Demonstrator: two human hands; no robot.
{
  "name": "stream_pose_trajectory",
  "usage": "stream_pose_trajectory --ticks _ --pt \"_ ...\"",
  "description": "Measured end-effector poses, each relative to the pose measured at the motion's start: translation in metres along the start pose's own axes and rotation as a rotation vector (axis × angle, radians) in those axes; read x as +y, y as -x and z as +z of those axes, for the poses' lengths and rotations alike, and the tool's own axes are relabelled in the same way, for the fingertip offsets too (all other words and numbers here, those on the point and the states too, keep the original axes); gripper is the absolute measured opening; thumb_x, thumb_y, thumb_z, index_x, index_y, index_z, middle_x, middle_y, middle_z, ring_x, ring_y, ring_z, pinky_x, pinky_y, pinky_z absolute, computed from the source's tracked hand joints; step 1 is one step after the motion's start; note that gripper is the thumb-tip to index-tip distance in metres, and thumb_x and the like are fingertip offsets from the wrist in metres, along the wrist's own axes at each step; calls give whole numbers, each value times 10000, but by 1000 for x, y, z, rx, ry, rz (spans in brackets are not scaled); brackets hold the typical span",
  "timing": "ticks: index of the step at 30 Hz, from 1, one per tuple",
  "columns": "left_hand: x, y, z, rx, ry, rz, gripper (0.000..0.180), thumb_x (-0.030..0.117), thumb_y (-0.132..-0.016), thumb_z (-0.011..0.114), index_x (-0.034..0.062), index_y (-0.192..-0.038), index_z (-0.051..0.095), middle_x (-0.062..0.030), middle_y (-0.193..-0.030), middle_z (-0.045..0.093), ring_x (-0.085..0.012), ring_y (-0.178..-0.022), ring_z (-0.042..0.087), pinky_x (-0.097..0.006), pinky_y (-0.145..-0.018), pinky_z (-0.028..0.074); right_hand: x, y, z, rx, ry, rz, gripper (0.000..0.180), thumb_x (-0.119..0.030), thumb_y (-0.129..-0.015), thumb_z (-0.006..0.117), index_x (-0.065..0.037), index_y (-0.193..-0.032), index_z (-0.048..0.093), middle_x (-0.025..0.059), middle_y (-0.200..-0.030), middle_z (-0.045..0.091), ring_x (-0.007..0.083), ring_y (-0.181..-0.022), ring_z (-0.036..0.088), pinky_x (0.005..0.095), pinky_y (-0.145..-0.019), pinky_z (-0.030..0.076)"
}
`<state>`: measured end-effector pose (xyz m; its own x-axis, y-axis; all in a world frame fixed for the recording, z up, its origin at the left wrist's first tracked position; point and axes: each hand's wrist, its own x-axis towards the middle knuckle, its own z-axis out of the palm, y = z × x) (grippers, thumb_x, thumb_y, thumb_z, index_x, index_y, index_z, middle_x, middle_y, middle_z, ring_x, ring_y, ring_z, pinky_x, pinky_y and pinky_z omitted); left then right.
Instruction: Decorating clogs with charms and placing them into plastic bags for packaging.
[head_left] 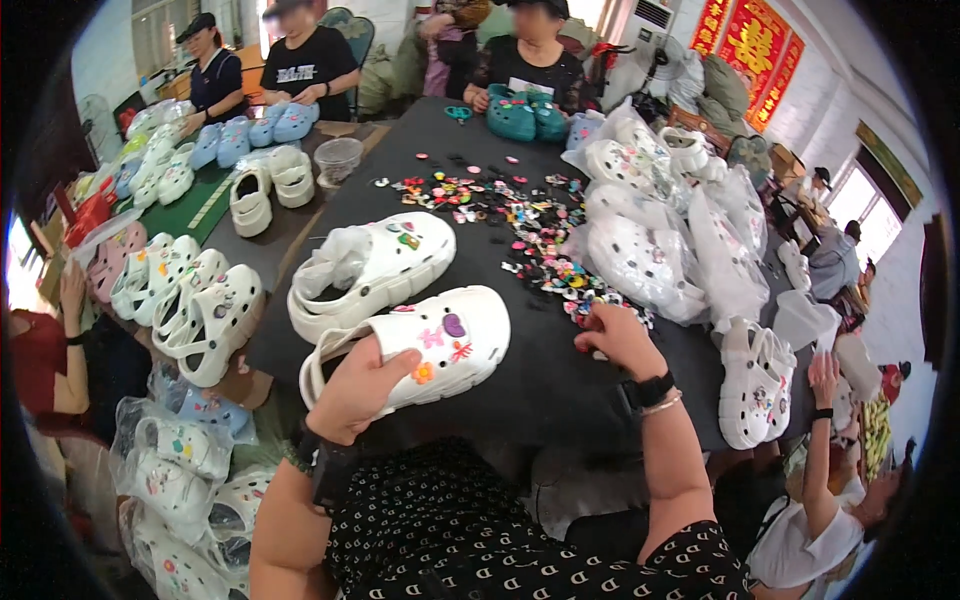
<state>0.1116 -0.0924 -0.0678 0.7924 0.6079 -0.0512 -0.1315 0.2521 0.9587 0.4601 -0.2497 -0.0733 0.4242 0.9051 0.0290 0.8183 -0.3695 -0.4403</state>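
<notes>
White clog point(442, 361), just off the view's centre toward 8 o'clock, is gripped by the left hand point(352, 392), thumb across the upper. Light, springy foam is suggested, best held near the opening. Whether a charm is pinched by the right hand point(622, 343), at the charm pile's point(552, 240) 5 o'clock edge, cannot be told.

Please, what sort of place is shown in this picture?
Probably a small shoe workshop: many colourful charms lie loose on the black table, plastic-bagged white clogs are piled beside them, and several people are gathered around tables with clogs.
</notes>
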Motion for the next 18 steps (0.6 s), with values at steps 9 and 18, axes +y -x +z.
stream_pose_trajectory --ticks 9,18 --pt "-2 -2 -1 25 92 -15 456 41 -958 591 -57 -1386 466 -116 -1295 613 -170 -1137 608 -312 -996 481 7 -41 12 85 -6 -139 397 -192 -686 861 -25 -957 624 137 -919 661 321 -909 638 425 -798 507" --pt "-10 -1 -4 36 117 39 504 10 -916 640 -44 -1385 466 -136 -1308 613 -205 -1161 615 -342 -1014 482 3 -83 23 -10 48 -307 352 -163 -677 840 -51 -934 629 130 -828 641 343 -845 634 444 -738 491"
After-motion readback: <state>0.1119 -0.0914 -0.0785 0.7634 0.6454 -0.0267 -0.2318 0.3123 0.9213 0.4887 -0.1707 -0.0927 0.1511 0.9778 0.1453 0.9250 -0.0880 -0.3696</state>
